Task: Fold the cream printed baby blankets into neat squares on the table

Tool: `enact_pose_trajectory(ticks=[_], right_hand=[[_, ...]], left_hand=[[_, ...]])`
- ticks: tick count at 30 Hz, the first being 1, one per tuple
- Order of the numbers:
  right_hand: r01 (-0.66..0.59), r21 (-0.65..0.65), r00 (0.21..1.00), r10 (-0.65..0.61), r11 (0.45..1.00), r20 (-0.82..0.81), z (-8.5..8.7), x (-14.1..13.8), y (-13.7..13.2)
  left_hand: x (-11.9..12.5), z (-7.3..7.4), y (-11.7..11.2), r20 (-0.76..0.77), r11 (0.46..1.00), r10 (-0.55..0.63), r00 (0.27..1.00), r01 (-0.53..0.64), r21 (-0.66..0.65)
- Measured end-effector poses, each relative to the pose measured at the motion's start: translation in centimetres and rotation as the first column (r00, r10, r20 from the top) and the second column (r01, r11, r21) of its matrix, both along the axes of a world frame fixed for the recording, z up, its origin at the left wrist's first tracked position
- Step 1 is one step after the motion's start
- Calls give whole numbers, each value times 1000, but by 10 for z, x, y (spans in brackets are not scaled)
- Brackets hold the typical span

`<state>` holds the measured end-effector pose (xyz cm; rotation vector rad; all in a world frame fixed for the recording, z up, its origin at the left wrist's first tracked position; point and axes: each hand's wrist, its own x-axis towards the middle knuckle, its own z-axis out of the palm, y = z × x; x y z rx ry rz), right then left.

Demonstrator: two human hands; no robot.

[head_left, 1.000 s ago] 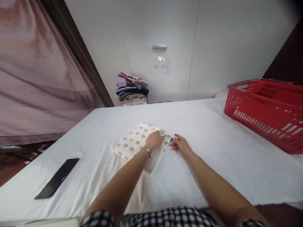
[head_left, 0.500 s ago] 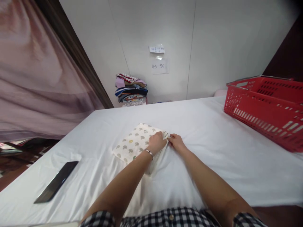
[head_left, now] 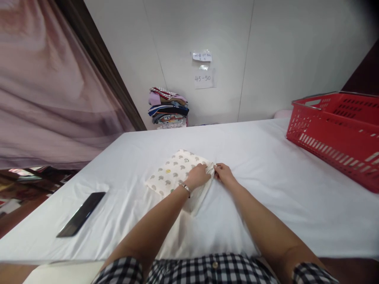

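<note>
A cream cloth (head_left: 174,169) printed with grey mushroom-like shapes lies folded on the white-covered table (head_left: 254,150). Its exact kind, garment or other textile, I cannot make out. My left hand (head_left: 199,176), a bracelet at the wrist, rests over the cloth's right part, fingers closed on its gathered edge. At the right corner, my right hand (head_left: 224,173) pinches the same bunched edge between thumb and fingers. The two hands are close together, a short stretch of gathered fabric between them. The lower layers are partly hidden under my left forearm.
A red plastic basket (head_left: 334,138) stands at the table's right side. On the left lies a flat dark object (head_left: 81,215), perhaps a phone. Beyond the far edge, folded clothes (head_left: 168,108) are stacked against the wall under paper labels (head_left: 205,79). A pinkish curtain (head_left: 53,86) hangs left.
The camera view has shifted slightly, so everything sits a little further right. Both hands stay on the cloth's right edge, where the gathered fabric has changed shape a little.
</note>
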<state>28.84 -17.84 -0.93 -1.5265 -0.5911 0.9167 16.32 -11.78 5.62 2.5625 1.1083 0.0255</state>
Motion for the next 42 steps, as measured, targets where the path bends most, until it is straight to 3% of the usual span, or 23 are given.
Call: enact_pose_trajectory(ticks=[4, 7, 10, 13, 17, 20, 26, 32, 38, 42], right_hand=[[-6, 14, 1000, 6, 1000, -1, 2, -1, -2], [-45, 20, 999, 45, 999, -10, 7, -1, -5], [-66, -3, 998, 66, 998, 7, 10, -1, -7], [-41, -31, 999, 42, 999, 34, 10, -1, -6], [-19, -57, 999, 21, 998, 44, 8, 0, -5], [-16, -61, 999, 19, 998, 48, 7, 0, -6], [-11, -72, 998, 15, 997, 61, 7, 0, -8], [-7, -64, 995, 13, 998, 96, 3, 0, -7], [-14, -38, 993, 19, 999, 116, -2, 0, -6], [-17, -38, 993, 22, 999, 118, 0, -1, -8]], left_hand=[[-6, 1, 9, 62, 992, 23, 998, -16, -125], [-4, -2, -2, 55, 999, 33, 998, -32, -17], [-1, -3, -19, -2, 985, -60, 998, 60, 161], [-5, 4, -26, -53, 977, -141, 989, 148, 151], [-30, 17, -26, 33, 975, -220, 975, 219, 21], [-61, 20, -35, 132, 981, -195, 972, 190, 50], [-111, 7, -75, 183, 948, -136, 974, 74, 310], [-112, -9, -85, 170, 922, -61, 984, -10, 387], [-109, -23, -89, 86, 888, -160, 983, 105, 448], [-113, -23, -91, 86, 899, -209, 974, 157, 408]])
